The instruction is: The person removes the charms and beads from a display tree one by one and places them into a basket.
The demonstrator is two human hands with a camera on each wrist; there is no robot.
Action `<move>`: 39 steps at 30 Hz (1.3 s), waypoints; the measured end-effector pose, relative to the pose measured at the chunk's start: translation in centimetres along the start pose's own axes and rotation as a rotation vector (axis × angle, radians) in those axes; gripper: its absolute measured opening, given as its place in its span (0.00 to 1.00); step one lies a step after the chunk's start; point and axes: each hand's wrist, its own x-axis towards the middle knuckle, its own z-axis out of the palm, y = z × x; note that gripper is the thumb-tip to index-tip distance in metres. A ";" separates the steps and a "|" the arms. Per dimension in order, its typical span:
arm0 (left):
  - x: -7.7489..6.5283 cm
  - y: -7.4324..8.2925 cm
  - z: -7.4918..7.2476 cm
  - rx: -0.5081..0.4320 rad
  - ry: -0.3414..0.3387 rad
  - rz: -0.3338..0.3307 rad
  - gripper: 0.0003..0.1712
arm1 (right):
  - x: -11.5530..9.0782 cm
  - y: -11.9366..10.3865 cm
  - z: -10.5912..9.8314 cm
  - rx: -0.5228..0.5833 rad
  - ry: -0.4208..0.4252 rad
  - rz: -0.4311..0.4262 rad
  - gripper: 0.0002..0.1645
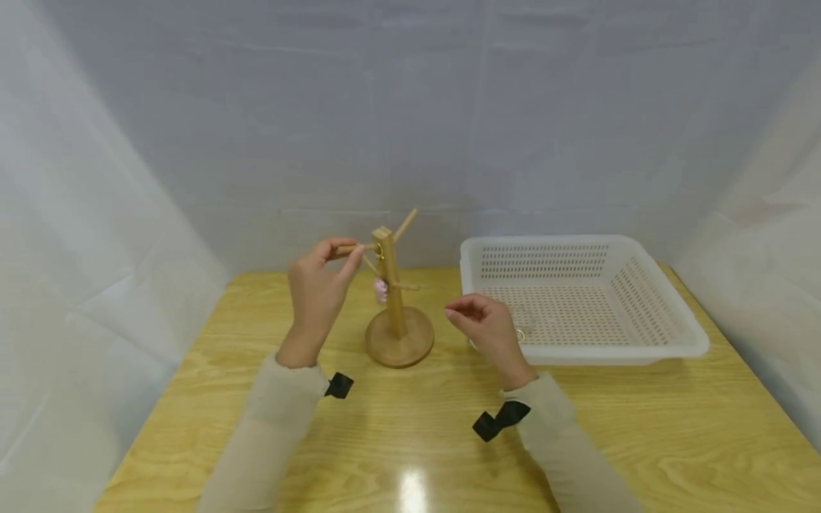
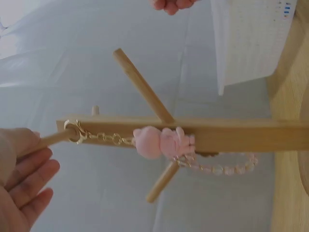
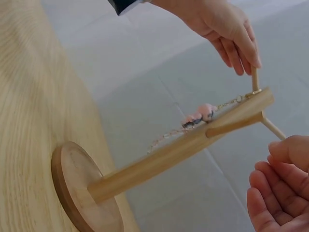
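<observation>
A wooden peg stand (image 1: 395, 303) with a round base rises from the table. My left hand (image 1: 317, 292) pinches the outer end of an upper peg (image 2: 54, 139) between thumb and fingers. From that peg, by a gold clasp (image 2: 72, 131) close to the post, hangs a keychain with a pink figure (image 2: 149, 142) and a strand of clear and pink beads (image 2: 219, 169). My right hand (image 1: 489, 328) hovers between stand and basket, its fingers loosely bent with nothing visible in them. In the right wrist view its thumb overlaps the tip of another peg.
A white perforated basket (image 1: 609, 350) stands on the right of the wooden table (image 1: 378, 427). Near its left front corner, partly behind my right hand, a gold ring (image 1: 521, 335) shows. White sheets surround the table at the back and sides.
</observation>
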 end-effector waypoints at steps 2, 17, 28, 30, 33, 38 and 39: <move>0.1 -0.5 0.0 0.013 -0.022 0.034 0.14 | 0.0 0.0 0.3 -0.002 -0.014 0.003 0.11; 0.1 -8.4 0.3 -0.192 -0.461 -0.281 0.26 | -0.6 -0.1 1.1 0.020 -0.073 0.039 0.08; 2.2 -10.7 1.4 -0.345 -0.613 -0.363 0.23 | -0.7 0.1 0.9 0.013 -0.099 0.019 0.09; 2.6 -10.6 1.4 -0.331 -0.659 -0.361 0.21 | -0.7 0.1 0.9 0.012 -0.098 0.006 0.08; 3.1 -10.5 1.5 -0.316 -0.715 -0.371 0.20 | -0.7 0.2 1.0 0.009 -0.098 0.000 0.07; 3.3 -10.5 1.6 -0.298 -0.759 -0.400 0.20 | -1.0 -0.9 0.9 0.020 -0.106 0.012 0.07; 3.3 -10.6 1.6 -0.299 -0.762 -0.406 0.20 | -1.1 -1.3 0.8 0.017 -0.104 0.017 0.07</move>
